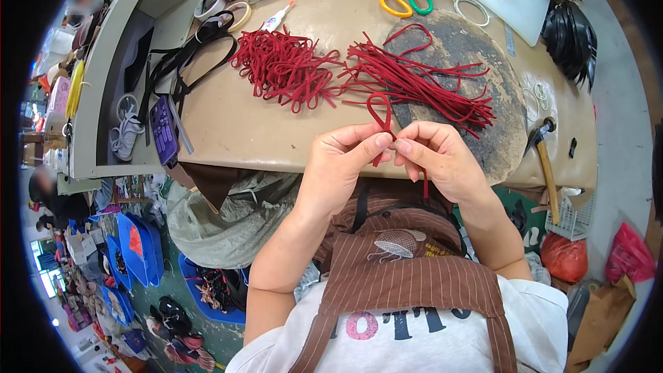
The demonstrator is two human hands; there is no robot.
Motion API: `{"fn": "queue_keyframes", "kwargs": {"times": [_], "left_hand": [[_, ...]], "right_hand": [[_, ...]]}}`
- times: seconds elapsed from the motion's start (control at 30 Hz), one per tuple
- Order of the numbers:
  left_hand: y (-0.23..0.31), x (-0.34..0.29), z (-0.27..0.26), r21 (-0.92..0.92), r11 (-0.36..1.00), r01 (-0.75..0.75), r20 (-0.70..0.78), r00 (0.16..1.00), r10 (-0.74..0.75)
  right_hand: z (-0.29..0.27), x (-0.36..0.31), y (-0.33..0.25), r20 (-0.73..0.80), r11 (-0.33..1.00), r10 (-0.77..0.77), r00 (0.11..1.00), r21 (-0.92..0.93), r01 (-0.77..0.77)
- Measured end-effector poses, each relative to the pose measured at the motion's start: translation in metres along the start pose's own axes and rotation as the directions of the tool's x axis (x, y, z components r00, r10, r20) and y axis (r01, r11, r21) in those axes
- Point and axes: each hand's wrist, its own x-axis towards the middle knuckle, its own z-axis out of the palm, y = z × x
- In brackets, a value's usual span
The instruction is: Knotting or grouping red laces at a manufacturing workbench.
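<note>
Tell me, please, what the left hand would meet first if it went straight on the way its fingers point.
Beyond the red cord it pinches, the left hand would probably meet the right hand first, close beside it; whether they already touch is unclear.

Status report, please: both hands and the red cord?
Left hand, right hand: both pinching thin red cord. Loop pointing away. Beyond: red cord heap, red cord bundle.

I'm seeing, remotely, scissors [408,3] lying beyond the fingers [362,132], a hammer [548,171] resting to their right, black straps [206,32] sprawling leftward.
</note>
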Motion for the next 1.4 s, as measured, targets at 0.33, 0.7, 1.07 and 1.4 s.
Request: {"fn": "queue_keyframes", "kwargs": {"times": [0.33, 0.7, 1.07, 1.4], "left_hand": [[-0.011, 0.005, 0.007, -0.139, 0.951, -0.278, -0.211, 0.946, 0.246], [0.012, 0.013, -0.004, 0.538, 0.842, 0.039, 0.117, 0.986, -0.120], [0.006, 0.011, -0.007, 0.502, 0.864, 0.030, 0.156, 0.980, -0.124], [0.006, -0.016, -0.023, -0.089, 0.976, -0.201, -0.099, 0.976, 0.192]], "right_hand": [[0.003, 0.000, 0.004, -0.030, 0.996, -0.015, 0.999, 0.085, 0.017], [0.002, -0.001, -0.044, 0.292, 0.143, -0.349, 0.890, -0.922, 0.359], [-0.010, 0.023, -0.048, 0.443, 0.289, -0.309, 0.842, -0.799, 0.527], [0.020, 0.031, -0.027, 0.210, 0.621, -0.380, 0.901, -0.664, 0.416]]}}
